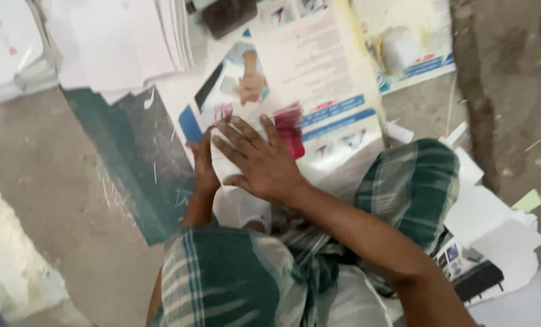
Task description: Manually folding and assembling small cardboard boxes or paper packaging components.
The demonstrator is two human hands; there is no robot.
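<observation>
- Head view, looking straight down: a person sits on a grey concrete floor (52, 181) with knees spread, wearing a green and white checked cloth (234, 284).
- Right hand (255, 158) lies flat, palm down, fingers spread apart, pressing on a folded white paper piece (225, 166); it clamps nothing, it only bears down.
- Left hand (203, 160) sits at the left edge of that same white piece, fingers curled against it; how tightly it grips I cannot tell, since the right hand covers part of it.
- The white piece rests on the near part of a large printed sheet (319, 79), white with blue bands, small pictures and a red patch, which is spread on the floor in front of the knees.
- A dark green plastic-covered sheet (137, 163) lies on the floor just left of the hands, partly under the printed sheet.
- A stack of white sheets (113, 42) fills the far left corner of the floor, its edges fanned.
- A second printed sheet (409, 42) lies at the far right, beside a dark wet streak on the concrete.
- Loose white paper offcuts (494, 224) are scattered by the right knee, with a pale green scrap (527, 201) beside them.
- A small dark object (477, 278) lies near the right elbow; too blurred to identify.
</observation>
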